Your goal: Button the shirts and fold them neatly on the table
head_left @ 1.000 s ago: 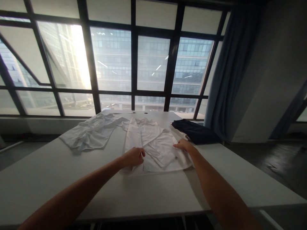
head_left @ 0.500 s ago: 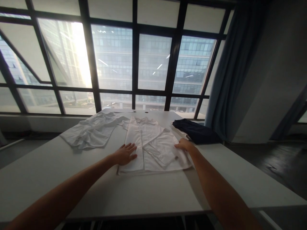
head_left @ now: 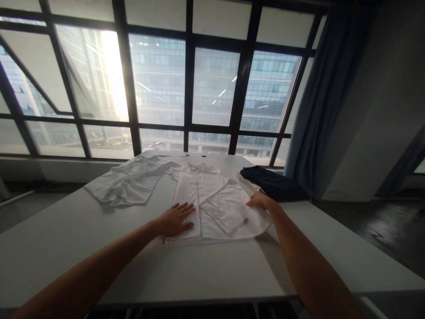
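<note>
A white shirt (head_left: 215, 195) lies spread on the white table (head_left: 212, 274), with a sleeve folded across its front. Flat on the shirt's left part, near the bottom hem, rests my left hand (head_left: 177, 219), its fingers spread. My right hand (head_left: 260, 200) pinches the shirt's right edge, which is slightly lifted. The fingertips of that hand are partly hidden by the hand itself.
Another white garment (head_left: 129, 181) lies rumpled at the left of the table. Dark navy folded cloth (head_left: 274, 182) sits at the back right, close to my right hand. Beyond the table stand large windows and a blue curtain (head_left: 308, 106).
My right hand has shifted slightly to the right with the shirt's edge. My left hand has slid a little to the right and nearer, still flat on the shirt.
</note>
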Action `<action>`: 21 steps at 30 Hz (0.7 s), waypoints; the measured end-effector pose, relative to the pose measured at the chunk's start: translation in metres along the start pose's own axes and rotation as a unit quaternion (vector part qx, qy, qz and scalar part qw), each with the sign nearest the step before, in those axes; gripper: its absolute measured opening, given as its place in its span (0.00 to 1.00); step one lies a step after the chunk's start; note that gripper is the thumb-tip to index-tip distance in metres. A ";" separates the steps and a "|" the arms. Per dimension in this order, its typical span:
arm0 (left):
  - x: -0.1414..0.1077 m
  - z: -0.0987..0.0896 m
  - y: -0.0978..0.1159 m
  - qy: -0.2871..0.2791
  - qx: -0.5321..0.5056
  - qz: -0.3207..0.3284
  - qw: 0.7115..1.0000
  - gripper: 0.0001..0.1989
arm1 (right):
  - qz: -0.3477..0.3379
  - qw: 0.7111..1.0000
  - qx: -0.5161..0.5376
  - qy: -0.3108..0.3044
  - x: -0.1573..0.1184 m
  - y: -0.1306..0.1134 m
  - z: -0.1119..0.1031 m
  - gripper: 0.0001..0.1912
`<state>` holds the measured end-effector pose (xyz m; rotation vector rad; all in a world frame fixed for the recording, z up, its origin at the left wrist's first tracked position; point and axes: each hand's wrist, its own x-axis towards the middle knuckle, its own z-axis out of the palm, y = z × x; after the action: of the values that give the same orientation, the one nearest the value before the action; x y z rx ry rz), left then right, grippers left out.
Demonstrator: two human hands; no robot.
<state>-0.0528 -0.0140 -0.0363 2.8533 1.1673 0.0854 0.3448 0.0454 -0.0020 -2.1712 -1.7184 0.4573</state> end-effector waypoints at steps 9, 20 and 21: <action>0.002 -0.007 0.004 -0.002 -0.012 -0.008 1.000 0.36 | -0.197 0.971 0.123 0.052 -0.060 -0.107 0.032 0.21; 0.004 -0.004 0.002 0.066 -0.048 -0.010 0.997 0.28 | -0.310 0.950 0.020 -0.022 -0.081 -0.141 0.095 0.18; 0.005 -0.003 0.001 0.072 -0.048 -0.009 0.996 0.28 | -0.309 0.950 0.025 -0.023 -0.081 -0.141 0.094 0.17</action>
<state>-0.0488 -0.0112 -0.0331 2.7917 1.1798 0.3410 0.1631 0.0029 -0.0190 -1.4730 -2.2465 0.3707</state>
